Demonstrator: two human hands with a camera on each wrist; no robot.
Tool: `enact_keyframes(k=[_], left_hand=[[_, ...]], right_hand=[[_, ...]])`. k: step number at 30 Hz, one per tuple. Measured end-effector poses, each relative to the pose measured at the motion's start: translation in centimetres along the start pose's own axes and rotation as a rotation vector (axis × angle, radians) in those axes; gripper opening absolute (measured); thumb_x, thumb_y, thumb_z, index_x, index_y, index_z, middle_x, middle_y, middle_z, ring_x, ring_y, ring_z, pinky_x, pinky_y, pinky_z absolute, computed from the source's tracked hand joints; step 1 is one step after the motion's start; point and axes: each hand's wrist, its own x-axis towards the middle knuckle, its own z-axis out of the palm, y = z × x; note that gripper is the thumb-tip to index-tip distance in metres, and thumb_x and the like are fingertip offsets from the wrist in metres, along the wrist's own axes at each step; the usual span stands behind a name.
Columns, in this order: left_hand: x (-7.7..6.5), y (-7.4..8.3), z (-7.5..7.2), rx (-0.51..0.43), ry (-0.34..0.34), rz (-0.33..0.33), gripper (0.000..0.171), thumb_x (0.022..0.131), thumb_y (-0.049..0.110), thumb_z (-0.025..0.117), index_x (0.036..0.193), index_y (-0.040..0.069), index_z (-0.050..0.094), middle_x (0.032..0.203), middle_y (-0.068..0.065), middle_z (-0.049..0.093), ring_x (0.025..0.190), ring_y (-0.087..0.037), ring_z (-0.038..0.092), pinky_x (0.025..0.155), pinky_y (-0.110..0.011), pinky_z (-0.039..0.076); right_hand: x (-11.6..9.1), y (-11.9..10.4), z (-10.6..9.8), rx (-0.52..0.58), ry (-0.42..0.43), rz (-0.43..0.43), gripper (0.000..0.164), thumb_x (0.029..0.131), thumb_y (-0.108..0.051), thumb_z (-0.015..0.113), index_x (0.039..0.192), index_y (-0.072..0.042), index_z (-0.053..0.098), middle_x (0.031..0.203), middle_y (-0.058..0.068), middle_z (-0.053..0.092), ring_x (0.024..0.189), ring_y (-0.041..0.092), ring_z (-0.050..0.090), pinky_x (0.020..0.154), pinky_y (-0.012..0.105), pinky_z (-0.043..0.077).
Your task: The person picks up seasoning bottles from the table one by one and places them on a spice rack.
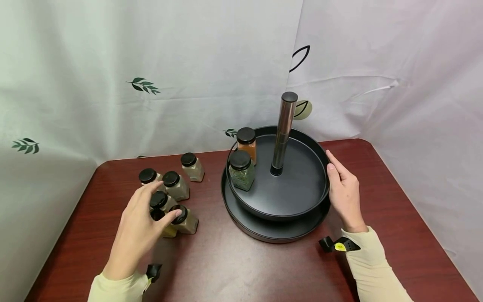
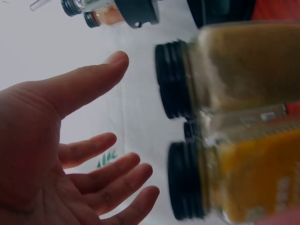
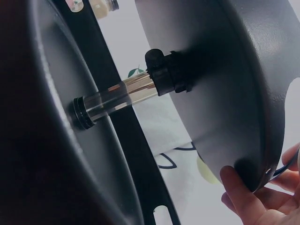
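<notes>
My left hand (image 1: 141, 222) hovers over the left group of square glass spice jars, thumb and fingers spread with nothing between them. Nearest the thumb is a black-lidded jar of tan spice (image 1: 187, 222); a jar of yellow spice (image 2: 262, 178) stands beside it, partly hidden by the hand in the head view. My right hand (image 1: 344, 193) grips the right rim of the upper tray of a black two-tier spice rack (image 1: 294, 188), some fingers under the edge in the right wrist view. On that tray's left side stand a jar of green herbs (image 1: 242, 176) and a jar of orange spice (image 1: 247, 147).
Other black-lidded jars, including a pale one (image 1: 193, 170), stand at the back left of the red-brown table (image 1: 234, 272). From the upper tray rises a metallic post (image 1: 283, 134). The lower tray (image 1: 264, 233) juts out in front. A white patterned curtain (image 1: 181, 113) hangs behind.
</notes>
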Motion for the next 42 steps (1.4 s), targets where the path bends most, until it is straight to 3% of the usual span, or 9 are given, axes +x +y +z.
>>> enact_keyframes(k=[1, 4, 8, 14, 17, 23, 30, 37, 42], left_hand=[[-0.2, -0.2, 0.0, 0.005, 0.0, -0.011, 0.081, 0.066, 0.01, 0.095, 0.135, -0.002, 0.055, 0.135, -0.021, 0.055, 0.124, -0.039, 0.051, 0.094, -0.054, 0.041], [-0.9, -0.7, -0.1, 0.024, -0.008, -0.066, 0.077, 0.067, 0.012, 0.094, 0.132, -0.003, 0.056, 0.135, -0.023, 0.052, 0.121, -0.042, 0.05, 0.092, -0.056, 0.04], [-1.8, -1.1, -0.1, 0.043, -0.026, -0.134, 0.073, 0.069, 0.017, 0.093, 0.129, -0.003, 0.056, 0.132, -0.026, 0.049, 0.113, -0.042, 0.05, 0.087, -0.056, 0.041], [-2.7, -1.6, -0.1, 0.031, -0.047, -0.178, 0.078, 0.07, 0.025, 0.094, 0.131, -0.002, 0.054, 0.132, -0.024, 0.049, 0.111, -0.039, 0.056, 0.086, -0.054, 0.044], [-2.9, -2.0, -0.1, 0.029, -0.046, -0.196, 0.087, 0.066, 0.026, 0.096, 0.134, -0.002, 0.05, 0.129, -0.025, 0.048, 0.109, -0.038, 0.057, 0.083, -0.041, 0.043], [-3.5, -2.8, 0.1, 0.022, -0.036, -0.229, 0.1, 0.055, 0.024, 0.101, 0.134, -0.002, 0.045, 0.123, -0.025, 0.045, 0.103, -0.035, 0.053, 0.071, -0.018, 0.035], [-4.2, -3.5, 0.8, 0.036, -0.032, -0.211, 0.097, 0.055, 0.012, 0.099, 0.131, -0.008, 0.042, 0.117, -0.029, 0.047, 0.096, -0.036, 0.047, 0.077, -0.037, 0.036], [-4.6, -4.2, 1.4, 0.041, -0.054, -0.295, 0.093, 0.058, 0.006, 0.097, 0.129, -0.01, 0.04, 0.112, -0.028, 0.048, 0.092, -0.039, 0.053, 0.071, -0.03, 0.038], [-4.8, -4.8, 2.2, 0.012, -0.122, -0.349, 0.093, 0.061, 0.008, 0.096, 0.13, -0.013, 0.037, 0.113, -0.032, 0.05, 0.096, -0.047, 0.057, 0.074, -0.05, 0.046]], right_hand=[[0.0, 0.0, 0.0, 0.0, 0.0, 0.0, 0.036, 0.108, -0.026, 0.047, 0.142, -0.029, 0.058, 0.101, 0.019, 0.066, 0.099, 0.007, 0.05, 0.087, 0.019, 0.035], [0.1, 0.0, 0.0, 0.0, -0.007, 0.002, 0.036, 0.108, -0.027, 0.047, 0.142, -0.03, 0.058, 0.126, 0.011, 0.067, 0.102, 0.005, 0.051, 0.09, 0.017, 0.036], [0.3, 0.1, 0.0, 0.0, -0.013, -0.001, 0.036, 0.108, -0.027, 0.047, 0.142, -0.03, 0.058, 0.143, -0.003, 0.058, 0.105, 0.003, 0.051, 0.094, 0.016, 0.036], [0.3, 0.2, 0.1, 0.011, -0.005, 0.0, 0.036, 0.108, -0.027, 0.048, 0.142, -0.03, 0.058, 0.137, 0.001, 0.062, 0.105, 0.004, 0.052, 0.092, 0.017, 0.036], [0.2, 0.2, 0.2, 0.03, -0.011, 0.01, 0.036, 0.108, -0.026, 0.048, 0.142, -0.029, 0.057, 0.133, 0.003, 0.065, 0.106, 0.005, 0.051, 0.091, 0.017, 0.036], [0.2, 0.1, 0.5, 0.059, -0.012, 0.001, 0.036, 0.107, -0.02, 0.05, 0.141, -0.025, 0.059, 0.142, -0.008, 0.057, 0.125, 0.004, 0.052, 0.103, 0.016, 0.037], [0.0, 0.3, 1.0, 0.096, -0.02, -0.013, 0.036, 0.107, -0.017, 0.05, 0.142, -0.022, 0.058, 0.143, -0.006, 0.057, 0.133, 0.01, 0.05, 0.106, 0.017, 0.037], [-0.2, 0.4, 0.9, 0.102, -0.034, -0.013, 0.037, 0.108, -0.019, 0.049, 0.143, -0.022, 0.056, 0.144, -0.007, 0.055, 0.135, 0.009, 0.048, 0.107, 0.017, 0.037], [-0.4, 0.5, 0.5, 0.079, -0.017, 0.003, 0.036, 0.108, -0.019, 0.048, 0.143, -0.022, 0.057, 0.144, -0.006, 0.055, 0.134, 0.01, 0.048, 0.105, 0.016, 0.037]])
